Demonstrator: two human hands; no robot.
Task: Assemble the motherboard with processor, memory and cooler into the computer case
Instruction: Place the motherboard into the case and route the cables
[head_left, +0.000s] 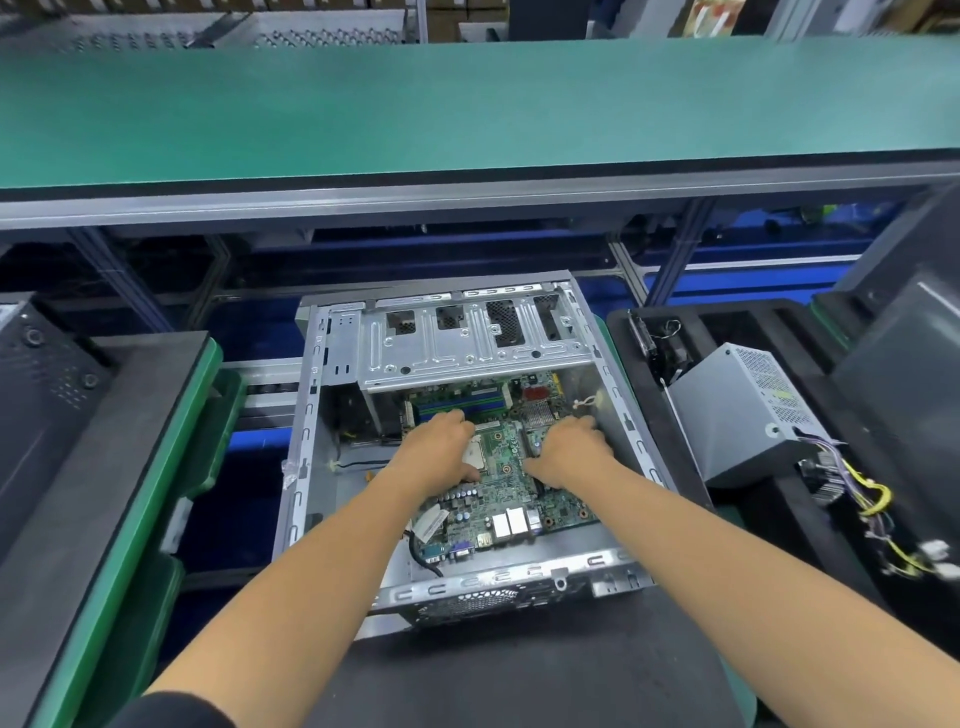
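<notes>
1. Nearest the camera, 2 bare forearms reach over the perforated metal rear panel (498, 597) of the open computer case (306, 467), which lies on its side on a dark mat (519, 675).
2. The left hand (439, 449) lies palm-down on the green motherboard (504, 499) over the square processor socket (475, 454), fingers curled over the board toward the memory slots; the right hand (566, 449) presses near the small finned heatsink (537, 413). Whether either hand pinches the board's edge is hard to tell.
3. Judged step: seating the board. It sits inside the case, ports (511, 522) facing the rear panel. Next it needs aligning with the standoffs, then screws.
4. Beyond, the stamped, shiny steel drive cage (467, 343) overhangs the board.
5. Right, a grey boxy power supply (737, 410) trails yellow wires (878, 499).
6. Farthest, a smooth green conveyor belt (467, 104).
</notes>
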